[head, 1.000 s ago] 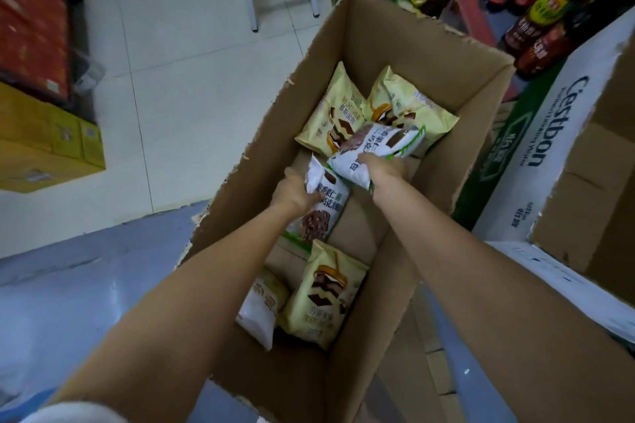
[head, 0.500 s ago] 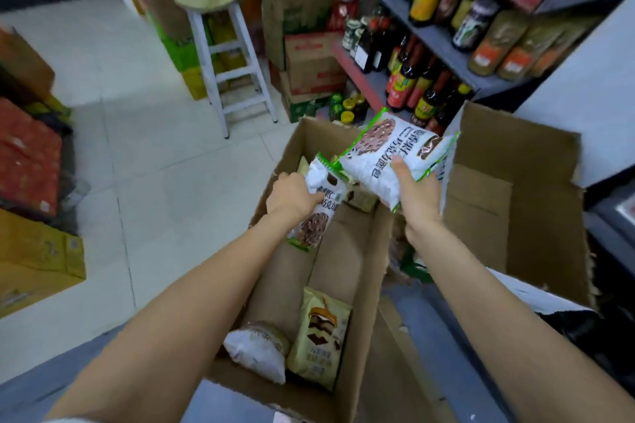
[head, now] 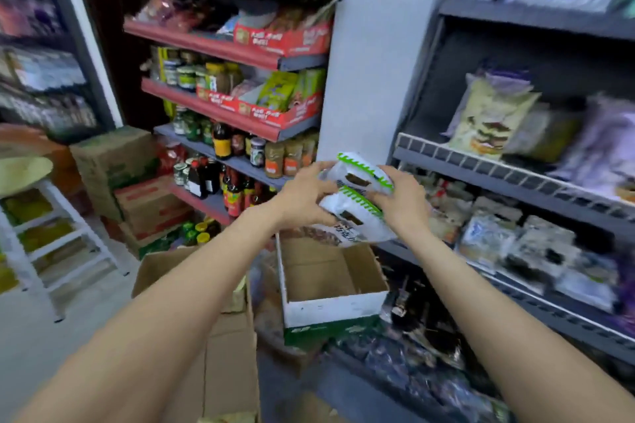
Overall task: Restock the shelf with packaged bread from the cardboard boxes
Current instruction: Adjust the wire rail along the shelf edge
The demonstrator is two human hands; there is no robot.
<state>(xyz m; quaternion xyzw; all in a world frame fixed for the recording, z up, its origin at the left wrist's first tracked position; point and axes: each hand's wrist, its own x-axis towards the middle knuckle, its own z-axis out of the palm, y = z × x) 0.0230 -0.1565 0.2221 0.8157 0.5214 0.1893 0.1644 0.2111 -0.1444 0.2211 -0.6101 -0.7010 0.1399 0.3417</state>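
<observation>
Left hand: the left hand is raised in front of the grey shelf, its fingers curled round the left ends of two bread packets, thumb side towards the camera.
Right hand: the right hand grips the same two packets from their right side, fingers wrapped over the top and front of them.
Upper bread packet: the upper bread packet, white with a green toothed edge, lies between the two hands, touching both, its long side running from left hand to right hand.
Lower bread packet: the lower bread packet lies directly under the upper one and touches it; its lower end, with a brown picture, hangs below both hands, above the open box.
Position of the pair: both packets are held in the air, just in front of the left end of the grey shelf's middle board, resting on nothing.
White-sided cardboard box: the white-sided cardboard box stands open directly below the hands, against the lower left corner of the grey shelf; nothing can be made out inside it.
Brown cardboard box: a brown cardboard box stands to the left of the white-sided one, under the left forearm; its contents are hidden.
Grey shelf: the grey shelf on the right carries blurred packets on its boards, among them a pale yellow packet standing near the middle board's front edge.
Red shelf: the red shelf to the left of the white pillar holds jars, bottles and snack bags.
Stool: a white stool stands at the far left on the floor.
</observation>
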